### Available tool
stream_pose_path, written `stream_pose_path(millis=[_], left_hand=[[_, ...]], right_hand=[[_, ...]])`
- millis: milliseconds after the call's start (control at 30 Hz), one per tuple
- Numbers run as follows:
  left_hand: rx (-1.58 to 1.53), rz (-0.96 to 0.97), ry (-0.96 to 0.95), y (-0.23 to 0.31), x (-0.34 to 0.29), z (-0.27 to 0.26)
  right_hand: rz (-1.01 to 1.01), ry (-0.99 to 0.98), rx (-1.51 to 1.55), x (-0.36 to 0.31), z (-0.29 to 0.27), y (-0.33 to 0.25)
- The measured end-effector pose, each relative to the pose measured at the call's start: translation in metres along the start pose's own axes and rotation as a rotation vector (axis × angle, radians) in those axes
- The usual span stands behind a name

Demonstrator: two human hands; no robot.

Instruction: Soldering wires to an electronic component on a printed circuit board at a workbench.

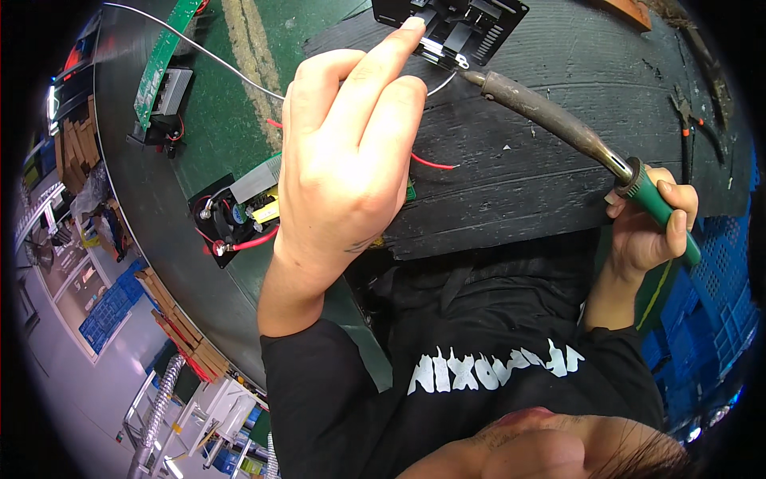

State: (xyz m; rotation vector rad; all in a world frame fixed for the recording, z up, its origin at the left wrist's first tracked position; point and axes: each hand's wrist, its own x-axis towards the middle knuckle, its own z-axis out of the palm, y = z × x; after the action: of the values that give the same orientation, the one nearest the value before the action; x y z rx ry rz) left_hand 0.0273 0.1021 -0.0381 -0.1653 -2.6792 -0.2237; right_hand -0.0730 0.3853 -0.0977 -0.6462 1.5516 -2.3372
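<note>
My right hand (pixel 646 223) grips the green handle of a soldering iron (pixel 550 116). The iron's tip is at the white-metal terminal (pixel 461 61) on the edge of a black panel part (pixel 479 32). Thin silver solder wire (pixel 444 85) comes out from under my left hand (pixel 343 152) and meets the tip there. This hand is closed around the wire, and one finger stretches forward onto the black part. Its thumb and the grip itself are hidden behind the knuckles. Below the left hand lies a circuit board assembly with a fan (pixel 231 214), partly covered, with red wires.
A dark, scuffed board (pixel 511 180) lies under the work on a green table. Cutting pliers (pixel 688 120) rest at the right. Another green circuit board (pixel 163 60) with a heatsink (pixel 174 92) stands at the far left. Blue crates (pixel 722 263) are beyond the right edge.
</note>
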Motion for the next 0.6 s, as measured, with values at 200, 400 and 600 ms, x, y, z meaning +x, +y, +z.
stream_pose_path(millis=[200,400,600], left_hand=[[0.011,0.004,0.000,0.0014,0.0014,-0.0002],[-0.008,-0.009,-0.009,0.0021,0.0032,-0.0010],[-0.017,-0.011,-0.007,0.0019,0.0033,-0.0029]], right_hand=[[0.006,0.019,-0.006,-0.0007,0.0000,-0.0024],[-0.015,0.016,0.005,-0.0007,-0.0025,0.0005],[-0.032,0.001,0.028,0.0000,-0.0028,0.0020]])
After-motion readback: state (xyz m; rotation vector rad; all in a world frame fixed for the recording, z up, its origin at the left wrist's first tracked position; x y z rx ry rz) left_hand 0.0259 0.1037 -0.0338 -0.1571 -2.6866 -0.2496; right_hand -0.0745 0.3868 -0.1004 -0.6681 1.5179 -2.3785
